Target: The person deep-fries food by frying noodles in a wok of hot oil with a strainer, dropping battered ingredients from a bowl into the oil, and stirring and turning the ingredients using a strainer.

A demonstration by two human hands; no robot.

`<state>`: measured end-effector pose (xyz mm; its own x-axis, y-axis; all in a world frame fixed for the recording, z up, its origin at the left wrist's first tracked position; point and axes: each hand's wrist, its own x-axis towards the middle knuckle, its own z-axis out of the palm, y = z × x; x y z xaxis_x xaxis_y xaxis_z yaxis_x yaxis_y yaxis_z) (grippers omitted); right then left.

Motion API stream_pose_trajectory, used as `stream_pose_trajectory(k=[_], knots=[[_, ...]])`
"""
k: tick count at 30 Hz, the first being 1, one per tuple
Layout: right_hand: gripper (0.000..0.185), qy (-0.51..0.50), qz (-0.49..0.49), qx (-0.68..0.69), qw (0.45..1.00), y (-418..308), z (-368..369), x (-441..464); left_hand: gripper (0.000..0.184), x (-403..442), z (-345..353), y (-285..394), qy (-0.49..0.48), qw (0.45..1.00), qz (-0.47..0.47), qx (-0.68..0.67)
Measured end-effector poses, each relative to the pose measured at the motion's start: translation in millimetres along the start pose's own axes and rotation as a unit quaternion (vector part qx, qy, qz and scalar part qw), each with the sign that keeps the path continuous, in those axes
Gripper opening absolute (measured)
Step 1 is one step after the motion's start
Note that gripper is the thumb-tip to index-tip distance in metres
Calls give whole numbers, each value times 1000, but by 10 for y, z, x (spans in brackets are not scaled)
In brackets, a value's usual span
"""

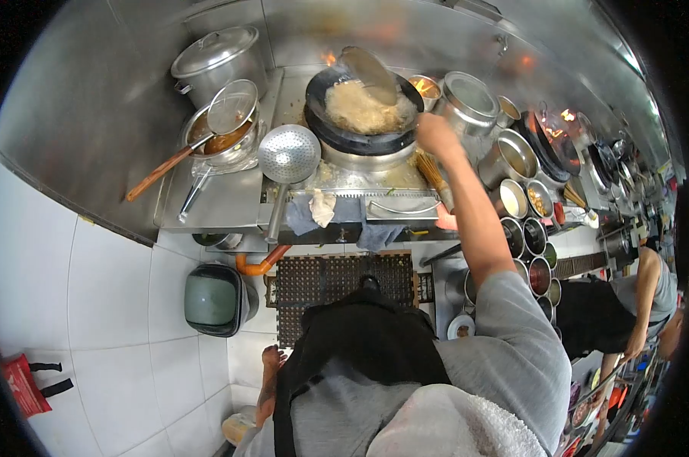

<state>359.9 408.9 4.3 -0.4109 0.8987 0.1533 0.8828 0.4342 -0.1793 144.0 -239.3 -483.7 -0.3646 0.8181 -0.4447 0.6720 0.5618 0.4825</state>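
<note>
A black wok [322, 133] sits on the burner with pale, foaming liquid [360, 108] bubbling in it. My right hand [436, 135] is closed at the wok's right rim, around the end of a large round-headed cooking tool [369, 75]. The head of that tool is blurred and tilts over the foam, so I cannot tell if it is a ladle or a skimmer. Down by my side hangs my left hand [272, 356], away from the stove, fingers loosely apart and nothing seen in it. A perforated strainer [290, 154] lies left of the wok. A bamboo brush [434, 177] rests below my right hand.
At left stand a lidded pot [219, 65] and a bowl of brown liquid [230, 145] under a wooden-handled sieve [233, 105]. Flames [328, 59] show behind the wok. Metal pots [510, 158] crowd the right. Another person [619, 305] works there. A bin [213, 299] stands below.
</note>
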Motion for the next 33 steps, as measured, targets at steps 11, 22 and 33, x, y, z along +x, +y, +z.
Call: stream_pose_trajectory(k=[11,22,33], knots=[[24,31,106,181,977,101,412,-105,31,854,-2323,2959,-1,850,51,-524],[18,19,183,724,665,52,528,-986,36,1692,-2993,5203,-181,812,218,-511],[65,14,-30,-40,999,1585,-77,-1004,28,1636,-2004,5652,-234,872,207,-378]])
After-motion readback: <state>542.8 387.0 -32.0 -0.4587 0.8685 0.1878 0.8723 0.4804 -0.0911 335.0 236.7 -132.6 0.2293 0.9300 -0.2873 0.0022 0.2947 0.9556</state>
